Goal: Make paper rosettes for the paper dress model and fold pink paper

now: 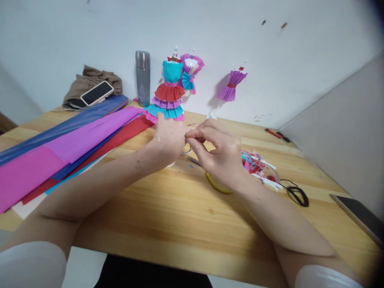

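Observation:
My left hand (171, 137) is in front of the layered paper dress (169, 93), its knuckles overlapping the hem. Its fingers curl away from me, and whatever they hold is hidden. Close beside it, my right hand (219, 146) pinches thumb and forefinger together near the left hand; anything in the pinch is too small to make out. The dress stands upright, with turquoise, red, purple and pink ruffles. Under my right hand lie scissors with a yellow handle (216, 185), partly covered. A pale ring (187, 151) shows in part between the hands.
Folded crepe paper (99, 136) lies at left, near a phone (97, 93) on brown cloth (90, 76). A flask (143, 80) stands behind. Against the wall are another paper dress (189, 78) and a purple one (232, 86). Paper scraps (259, 166) and black cord (298, 195) lie right.

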Demonstrator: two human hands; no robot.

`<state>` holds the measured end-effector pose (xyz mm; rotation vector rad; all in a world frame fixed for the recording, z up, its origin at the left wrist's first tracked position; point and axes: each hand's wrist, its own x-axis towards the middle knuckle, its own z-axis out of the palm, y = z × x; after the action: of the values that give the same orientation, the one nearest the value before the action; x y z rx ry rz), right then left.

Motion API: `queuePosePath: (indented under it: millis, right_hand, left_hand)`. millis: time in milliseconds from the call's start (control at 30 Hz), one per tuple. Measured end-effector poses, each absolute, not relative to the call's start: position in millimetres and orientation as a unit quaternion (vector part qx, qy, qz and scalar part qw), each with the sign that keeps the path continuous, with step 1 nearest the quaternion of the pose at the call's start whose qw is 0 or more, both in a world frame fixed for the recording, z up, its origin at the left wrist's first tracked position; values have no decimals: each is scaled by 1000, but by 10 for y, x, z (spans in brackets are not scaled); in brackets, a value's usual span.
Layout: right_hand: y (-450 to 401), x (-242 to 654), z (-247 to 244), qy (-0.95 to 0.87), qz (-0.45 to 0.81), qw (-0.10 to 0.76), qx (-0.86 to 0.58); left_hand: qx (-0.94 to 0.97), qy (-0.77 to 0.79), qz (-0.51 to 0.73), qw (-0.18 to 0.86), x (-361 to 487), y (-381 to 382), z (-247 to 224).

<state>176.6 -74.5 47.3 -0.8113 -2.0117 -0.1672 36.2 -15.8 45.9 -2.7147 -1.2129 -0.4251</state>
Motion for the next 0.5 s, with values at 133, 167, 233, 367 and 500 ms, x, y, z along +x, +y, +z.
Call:
queuePosePath:
  millis: [133, 167, 233, 367, 500]
  right_hand:
    - [-792, 1732, 395, -839, -105, 424, -324]
    - [-799, 1719, 365, -845, -116, 407, -326]
    - [-802, 1689, 298, -854, -140, 375, -333]
    - [-777, 1643, 198, -854, -150, 350, -355]
    - [-756, 1655, 231, -840, -69, 420, -336]
  left_hand:
    - [-854, -497, -120, 102, 314, -140, 498]
    - [-855, -487, -139, 112, 288, -108, 492]
    - [-858, -462, -183, 128, 241, -44, 492]
    - [-848, -502, -148, 85, 247, -60, 636]
    - [-833, -545, -75, 53, 320, -219, 817]
